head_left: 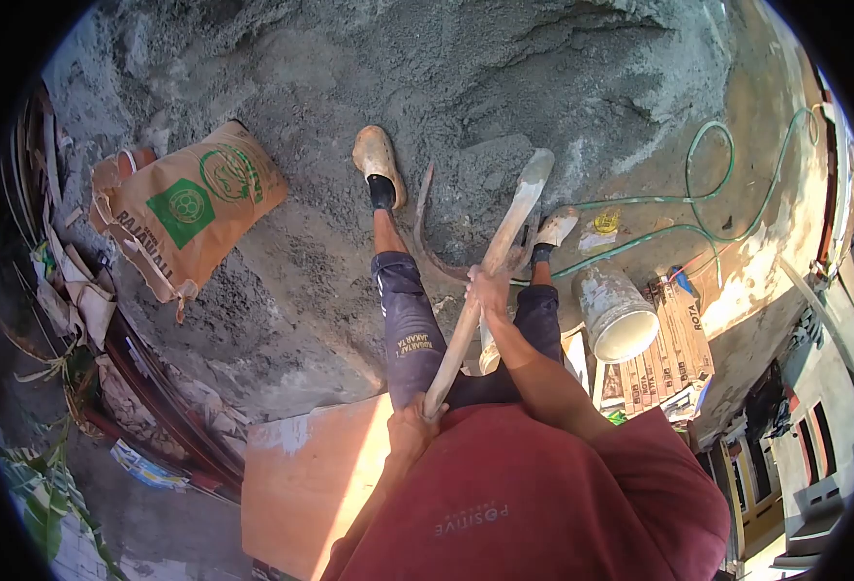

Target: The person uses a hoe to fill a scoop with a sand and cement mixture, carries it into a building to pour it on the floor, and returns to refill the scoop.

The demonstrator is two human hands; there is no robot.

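Both my hands grip the long wooden handle of a hoe, which slants up and right from my waist. My left hand is closed round its lower end, close to my body. Farther up, my right hand wraps round the middle of the handle. The far end of the handle is coated grey and overlaps the wet grey mortar mix in this view. A thin, curved brown edge shows between my feet, left of the handle. My shoes stand on either side, in the mix.
A torn paper cement bag lies to the left. On the right are a white bucket, stacked boxes and a looping green hose. An orange-brown board lies at lower left; debris lines the left edge.
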